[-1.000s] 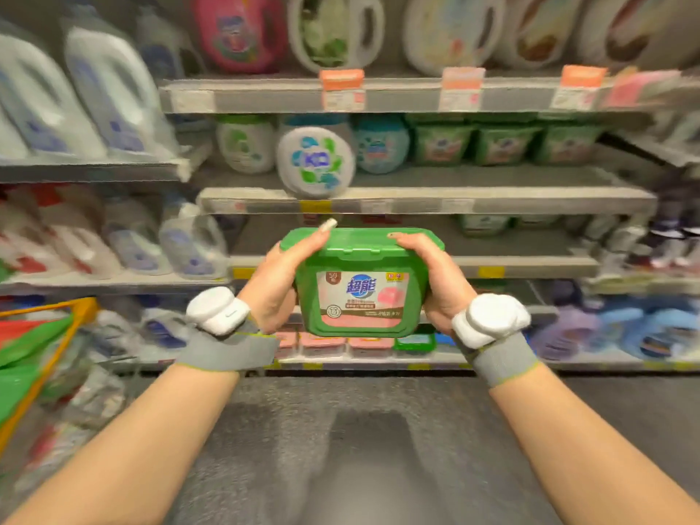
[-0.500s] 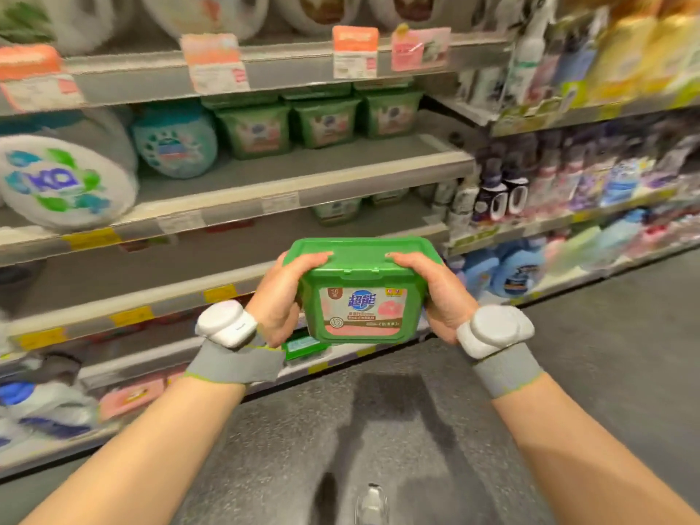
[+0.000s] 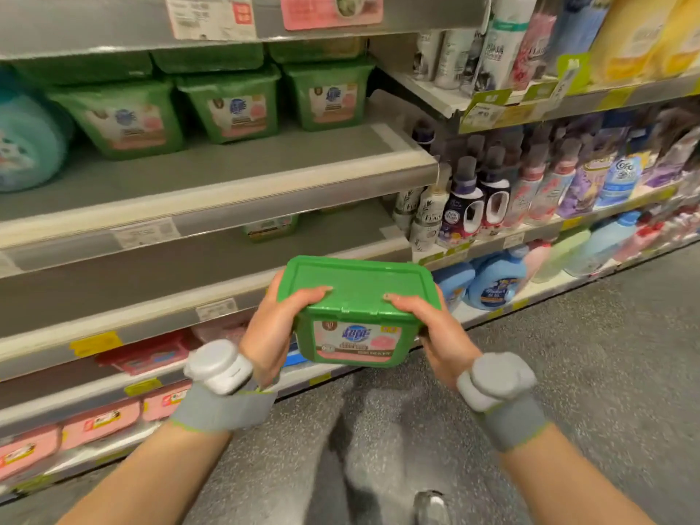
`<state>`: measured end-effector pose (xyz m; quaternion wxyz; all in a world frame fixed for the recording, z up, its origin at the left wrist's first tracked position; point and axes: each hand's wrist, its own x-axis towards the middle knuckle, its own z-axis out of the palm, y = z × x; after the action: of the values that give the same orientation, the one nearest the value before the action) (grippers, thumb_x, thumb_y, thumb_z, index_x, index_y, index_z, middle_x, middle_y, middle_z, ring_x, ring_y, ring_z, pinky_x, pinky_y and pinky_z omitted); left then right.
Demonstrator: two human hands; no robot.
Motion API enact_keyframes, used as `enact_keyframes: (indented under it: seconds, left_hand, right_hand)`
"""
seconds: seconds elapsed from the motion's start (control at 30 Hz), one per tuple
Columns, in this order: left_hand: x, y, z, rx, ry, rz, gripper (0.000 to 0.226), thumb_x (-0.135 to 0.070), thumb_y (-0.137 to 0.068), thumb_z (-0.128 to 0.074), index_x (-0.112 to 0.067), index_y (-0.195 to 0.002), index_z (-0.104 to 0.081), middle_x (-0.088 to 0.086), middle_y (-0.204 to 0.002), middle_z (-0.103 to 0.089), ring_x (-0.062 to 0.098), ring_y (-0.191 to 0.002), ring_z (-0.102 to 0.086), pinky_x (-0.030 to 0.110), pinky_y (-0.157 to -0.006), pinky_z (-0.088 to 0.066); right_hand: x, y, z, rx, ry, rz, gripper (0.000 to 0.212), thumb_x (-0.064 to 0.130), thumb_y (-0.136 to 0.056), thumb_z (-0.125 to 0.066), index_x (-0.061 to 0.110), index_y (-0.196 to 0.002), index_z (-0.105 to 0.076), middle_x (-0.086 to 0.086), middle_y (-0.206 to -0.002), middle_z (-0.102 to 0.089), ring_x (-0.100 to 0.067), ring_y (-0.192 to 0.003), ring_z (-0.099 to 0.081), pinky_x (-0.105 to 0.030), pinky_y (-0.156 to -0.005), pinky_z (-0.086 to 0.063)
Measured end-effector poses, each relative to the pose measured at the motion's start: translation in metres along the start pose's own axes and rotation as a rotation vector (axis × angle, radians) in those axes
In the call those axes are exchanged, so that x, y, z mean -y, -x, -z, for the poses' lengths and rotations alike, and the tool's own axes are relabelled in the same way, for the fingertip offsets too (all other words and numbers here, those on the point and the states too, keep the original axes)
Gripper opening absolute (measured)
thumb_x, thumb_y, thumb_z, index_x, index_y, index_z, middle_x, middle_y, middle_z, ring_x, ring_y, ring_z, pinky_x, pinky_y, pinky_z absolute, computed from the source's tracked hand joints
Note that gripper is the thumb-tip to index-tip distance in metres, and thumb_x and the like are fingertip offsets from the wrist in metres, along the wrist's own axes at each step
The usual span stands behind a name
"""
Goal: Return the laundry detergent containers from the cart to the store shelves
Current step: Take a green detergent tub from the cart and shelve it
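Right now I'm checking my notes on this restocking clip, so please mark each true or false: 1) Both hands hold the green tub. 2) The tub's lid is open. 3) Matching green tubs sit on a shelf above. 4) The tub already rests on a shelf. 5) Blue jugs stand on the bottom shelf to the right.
1) True: the left hand and right hand grip the green tub from either side.
2) False: the lid lies flat and closed.
3) True: matching green tubs stand on the upper shelf.
4) False: it is held in the air, in front of the shelves.
5) True: blue jugs stand there.
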<state>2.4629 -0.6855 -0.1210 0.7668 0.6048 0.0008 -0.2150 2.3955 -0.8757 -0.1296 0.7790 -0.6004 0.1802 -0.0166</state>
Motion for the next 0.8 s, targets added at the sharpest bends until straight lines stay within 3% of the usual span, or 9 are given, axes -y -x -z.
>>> enact_keyframes:
  seconds: [0.17, 0.27, 0.37, 0.57, 0.7, 0.8]
  left_hand:
    - [0.053, -0.044, -0.026, -0.045, -0.008, -0.004, 0.057, -0.012, -0.066, -0.077, -0.019, -0.118, -0.057, 0.0, -0.102, -0.074, 0.016, -0.093, -0.069, 0.026, -0.076, -0.053]
    - [0.104, -0.075, -0.045, -0.057, -0.037, 0.002, 0.071, -0.026, -0.055, -0.082, -0.023, -0.121, -0.055, -0.002, -0.112, -0.072, 0.014, -0.103, -0.068, 0.024, -0.083, -0.052]
    - [0.139, -0.089, -0.049, -0.029, -0.061, 0.029, 0.088, -0.027, -0.047, -0.091, -0.026, -0.125, -0.052, 0.0, -0.118, -0.07, 0.015, -0.108, -0.067, 0.022, -0.082, -0.054]
    - [0.231, -0.143, -0.036, -0.09, -0.242, -0.002, 0.083, 0.017, -0.056, -0.083, -0.02, -0.123, -0.049, -0.003, -0.108, -0.073, 0.007, -0.098, -0.068, 0.014, -0.077, -0.052]
    - [0.283, -0.196, -0.016, -0.154, -0.264, -0.083, 0.087, 0.005, -0.05, -0.088, -0.016, -0.125, -0.049, 0.002, -0.109, -0.072, 0.012, -0.099, -0.068, 0.017, -0.076, -0.054]
    - [0.307, -0.239, 0.0, -0.214, -0.234, -0.152, 0.088, 0.012, -0.053, -0.084, -0.01, -0.128, -0.045, 0.009, -0.113, -0.069, 0.013, -0.095, -0.069, 0.02, -0.073, -0.056]
  right_hand:
    - [-0.031, -0.047, 0.055, 0.034, -0.009, -0.089, 0.074, 0.025, -0.062, -0.074, 0.023, -0.128, -0.042, -0.006, -0.122, -0.064, -0.019, -0.108, -0.064, -0.02, -0.074, -0.05]
    - [-0.06, -0.089, 0.099, 0.084, -0.016, -0.116, 0.067, 0.021, -0.061, -0.075, 0.028, -0.12, -0.045, -0.006, -0.119, -0.066, -0.019, -0.106, -0.066, -0.022, -0.074, -0.052]
    - [-0.086, -0.116, 0.124, 0.096, 0.014, -0.16, 0.069, 0.02, -0.061, -0.075, 0.025, -0.123, -0.046, -0.007, -0.119, -0.066, -0.019, -0.104, -0.067, -0.023, -0.07, -0.055]
    - [-0.16, -0.18, 0.158, 0.156, 0.049, -0.186, 0.063, 0.021, -0.063, -0.081, 0.027, -0.119, -0.052, -0.004, -0.111, -0.071, -0.02, -0.096, -0.071, -0.03, -0.069, -0.056]
    - [-0.213, -0.232, 0.159, 0.117, 0.0, -0.096, 0.054, 0.016, -0.064, -0.079, 0.021, -0.114, -0.059, -0.005, -0.103, -0.074, -0.017, -0.088, -0.072, -0.023, -0.06, -0.056]
    - [-0.236, -0.275, 0.153, 0.162, -0.109, -0.062, 0.053, 0.012, -0.07, -0.07, 0.016, -0.121, -0.056, -0.01, -0.108, -0.072, -0.021, -0.09, -0.072, -0.027, -0.057, -0.057]
